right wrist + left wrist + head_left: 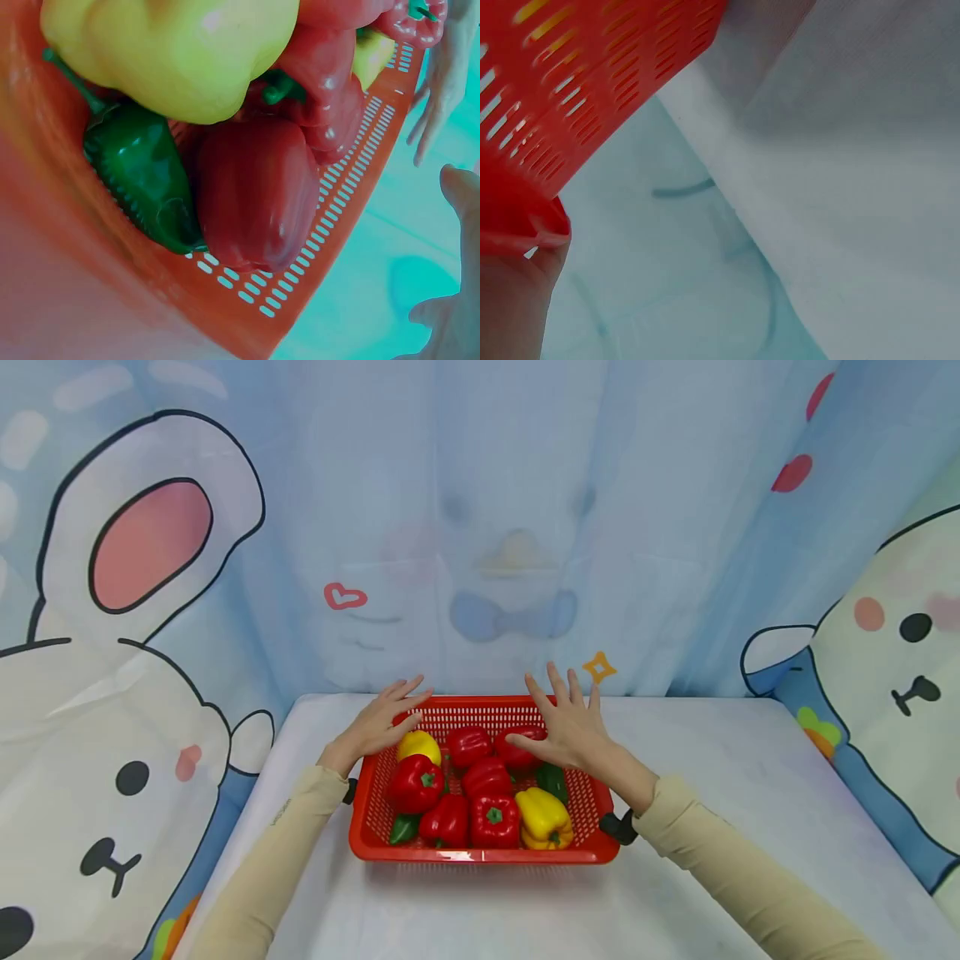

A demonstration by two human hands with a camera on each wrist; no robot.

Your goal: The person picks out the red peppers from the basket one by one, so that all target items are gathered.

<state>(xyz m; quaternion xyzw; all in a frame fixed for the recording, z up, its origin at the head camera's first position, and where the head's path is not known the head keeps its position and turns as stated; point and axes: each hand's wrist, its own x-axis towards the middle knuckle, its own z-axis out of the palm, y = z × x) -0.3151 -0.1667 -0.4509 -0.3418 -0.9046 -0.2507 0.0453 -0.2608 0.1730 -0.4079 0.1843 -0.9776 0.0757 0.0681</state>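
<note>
A red plastic basket (483,856) holds several red bell peppers (495,821), yellow peppers (543,818) and green peppers (552,782). My left hand (378,724) is at the basket's back left corner, fingers extended over the rim and holding nothing. In the left wrist view, part of that hand (514,307) shows beside the basket's rim; whether they touch is unclear. With fingers spread, my right hand (572,731) hovers over the back right part of the basket, near a red pepper (517,745). The right wrist view has a green pepper (142,176) beside a red one (256,195).
A white-covered table (720,777) lies under the basket and extends to both sides. Behind it hangs a light blue curtain (517,460) printed with cartoon animals. A black strap (618,827) sits at the right wrist, close to the basket's right rim.
</note>
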